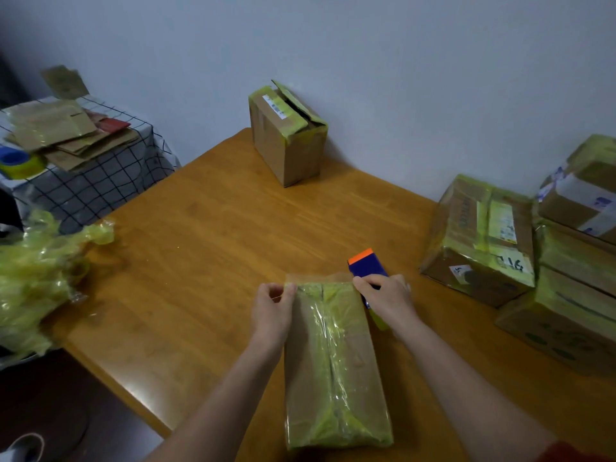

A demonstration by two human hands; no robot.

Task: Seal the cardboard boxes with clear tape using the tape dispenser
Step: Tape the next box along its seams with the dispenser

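Box (333, 378): oblong cardboard, glossy wrinkled yellowish tape (338, 325), on wooden bench (216, 245). Left grip (271, 311) pinches its far corner; right grip (386, 300) clasps blue dispenser (365, 265).

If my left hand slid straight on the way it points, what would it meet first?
Bare table lies ahead of the left hand; further on probably the open box by the wall, though the line may miss it.

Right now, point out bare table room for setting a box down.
Widest bare table lies between the held box, the upright box by the wall and the crumpled tape wad. The right side is crowded with stacked boxes.
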